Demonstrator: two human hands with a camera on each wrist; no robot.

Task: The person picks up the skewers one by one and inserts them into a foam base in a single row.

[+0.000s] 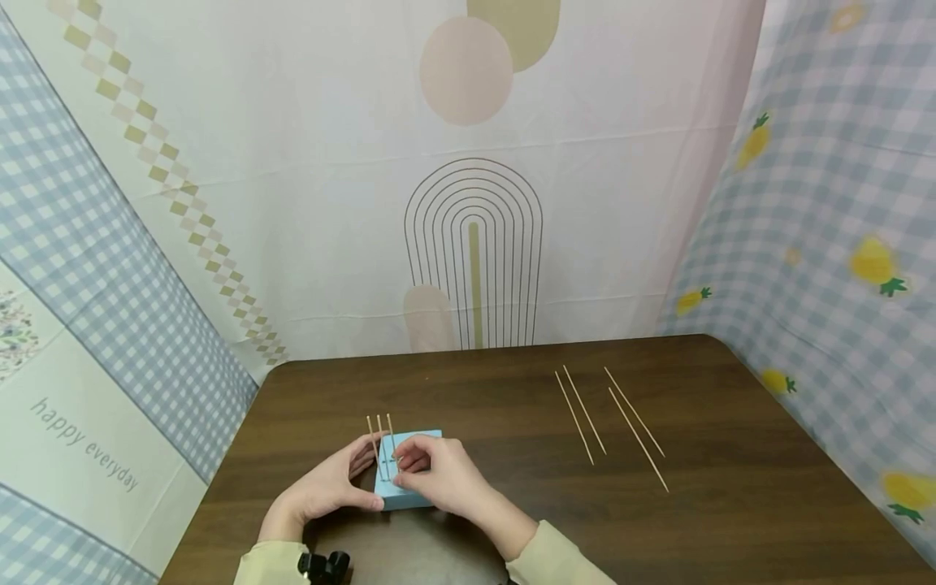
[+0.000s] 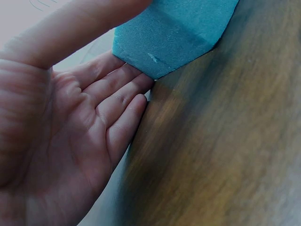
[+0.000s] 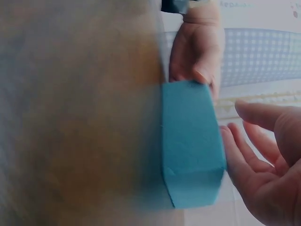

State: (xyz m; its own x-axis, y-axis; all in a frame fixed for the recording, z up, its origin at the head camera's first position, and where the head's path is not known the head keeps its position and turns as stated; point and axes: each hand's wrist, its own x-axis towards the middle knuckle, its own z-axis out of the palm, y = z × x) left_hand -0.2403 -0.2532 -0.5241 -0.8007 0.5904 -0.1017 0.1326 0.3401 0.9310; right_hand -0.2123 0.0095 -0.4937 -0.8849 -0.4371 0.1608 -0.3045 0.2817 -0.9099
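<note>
A pale blue block, foam-like, lies on the table with three thin wooden sticks upright in its top. My left hand holds the block's left side, thumb at the front corner and fingers behind. In the left wrist view the fingertips of that hand touch the block's lower edge. Over the right part of the block is my right hand, its fingertips close beside the rightmost stick. The right wrist view has its thumb apart from the fingers, which touch the block's upper edge.
Several loose sticks lie in two pairs on the brown wooden table, right of the block. Patterned cloths hang behind and at both sides. A black device is strapped at the left wrist.
</note>
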